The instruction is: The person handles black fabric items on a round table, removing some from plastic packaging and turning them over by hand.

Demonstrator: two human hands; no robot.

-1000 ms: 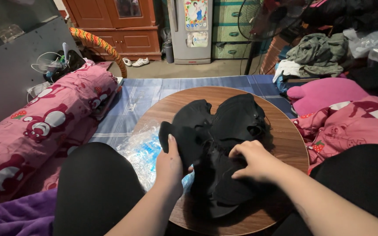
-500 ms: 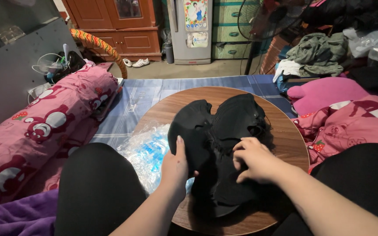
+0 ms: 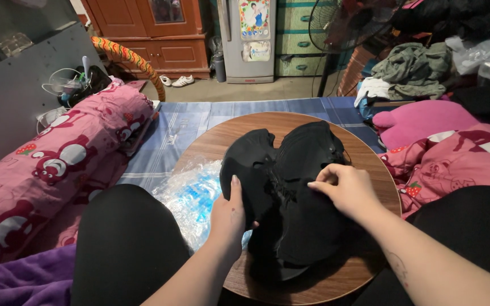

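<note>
While both knees fill the bottom corners, the left hand (image 3: pixel 228 212) grips the near left edge of the black fabric pile (image 3: pixel 290 192), thumb up over the cloth, fingers tucked out of sight beneath it. The right hand (image 3: pixel 344 190) sits on top, fingertips pinching a fold near the middle; what it pinches is black on black and hard to make out. The pile lies across the round wooden table (image 3: pixel 364 266), its near end overhanging the rim, bare wood left on the right and far sides. Just left, half under the cloth, a crinkled clear plastic bag (image 3: pixel 191 195) shows blue inside. A pink bolster (image 3: pixel 58 164) hems the left, pink bedding (image 3: pixel 460 158) the right. Beyond, blue checked matting (image 3: pixel 211 119) runs open to a grey fridge (image 3: pixel 250 39) with colourful stickers.
</note>
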